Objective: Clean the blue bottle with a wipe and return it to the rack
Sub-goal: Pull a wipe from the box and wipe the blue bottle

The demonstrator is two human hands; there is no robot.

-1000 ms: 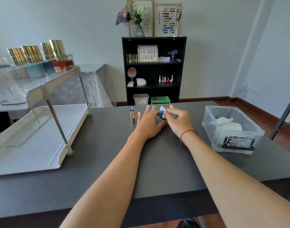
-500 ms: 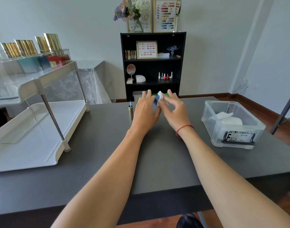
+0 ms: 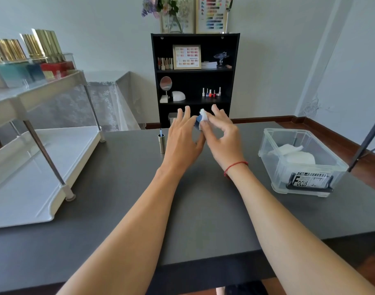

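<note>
My left hand (image 3: 181, 139) holds the small blue bottle (image 3: 197, 121) above the far side of the dark table; most of the bottle is hidden behind my fingers. With its thumb and forefinger, my right hand (image 3: 221, 137) presses a white wipe (image 3: 204, 117) against the bottle's right side. The bottle's metal cap with its brush (image 3: 161, 142) stands upright on the table just left of my left hand. The white two-tier rack (image 3: 44, 158) stands at the left of the table, its upper tier carrying gold-capped bottles (image 3: 40, 44).
A clear plastic box (image 3: 300, 162) with white wipes inside sits at the right of the table. A black shelf unit (image 3: 195, 79) stands against the far wall behind the table. A dark metal leg (image 3: 367, 141) slants in at the right edge.
Both hands have lifted the bottle and wipe up off the table, away from me. The right hand's fingers have shifted on the wipe. The cap has stayed in place.
</note>
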